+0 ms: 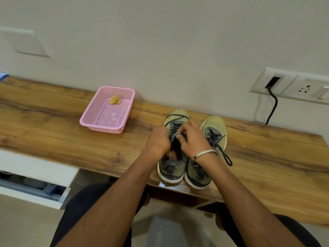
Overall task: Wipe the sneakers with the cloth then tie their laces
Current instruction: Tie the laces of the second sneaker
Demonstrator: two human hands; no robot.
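Two olive-green sneakers with grey tongues and white soles stand side by side on the wooden table, toes toward the wall. My left hand (158,139) and my right hand (193,138) are both over the left sneaker (171,168), fingers pinched on its dark lace (175,117), which loops over the toe. The right sneaker (213,125) has its dark lace (224,155) trailing loose onto the table. A crumpled yellow cloth (114,99) lies in the pink basket (92,120).
The wooden table (53,125) runs along a white wall. A wall socket (292,86) with a black cable (273,107) is at the right. A white drawer unit (32,189) stands open below the table on the left.
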